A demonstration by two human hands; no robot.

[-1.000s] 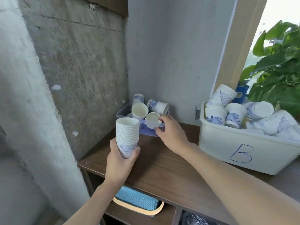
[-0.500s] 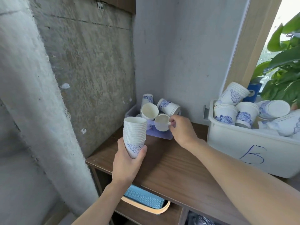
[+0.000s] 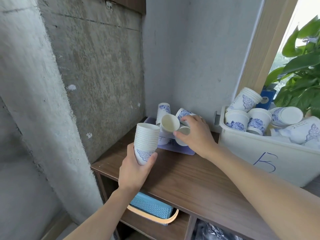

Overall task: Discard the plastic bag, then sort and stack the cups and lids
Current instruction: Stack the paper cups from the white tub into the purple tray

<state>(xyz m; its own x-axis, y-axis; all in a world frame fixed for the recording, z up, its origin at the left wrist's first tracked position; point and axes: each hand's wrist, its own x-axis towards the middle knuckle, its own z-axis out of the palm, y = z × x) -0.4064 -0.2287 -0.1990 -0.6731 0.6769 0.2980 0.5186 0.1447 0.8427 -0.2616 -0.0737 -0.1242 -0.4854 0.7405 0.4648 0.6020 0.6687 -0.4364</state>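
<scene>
Steady now: left hand (image 3: 135,170) clasps the cup stack (image 3: 147,142) near-left, right hand (image 3: 195,135) curls round a loose cup (image 3: 184,132) in the far purple tray (image 3: 173,148). A white bin (image 3: 259,153) crowds the right of the wooden shelf (image 3: 190,179), concrete wall (image 3: 97,75) behind.

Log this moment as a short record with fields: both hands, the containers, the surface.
Left hand: grips the base of an upright stack of white blue-printed paper cups.
Right hand: in the small lilac plastic tray, fingers curled round a loose white paper cup on its side.
Tray contents: more loose cups, tumbled.
Large white plastic bin: right of the tray, holds short cup stacks.
Surface: brown wooden shelf top under tray and bin.
Below: blue woven basket on the lower shelf.
</scene>
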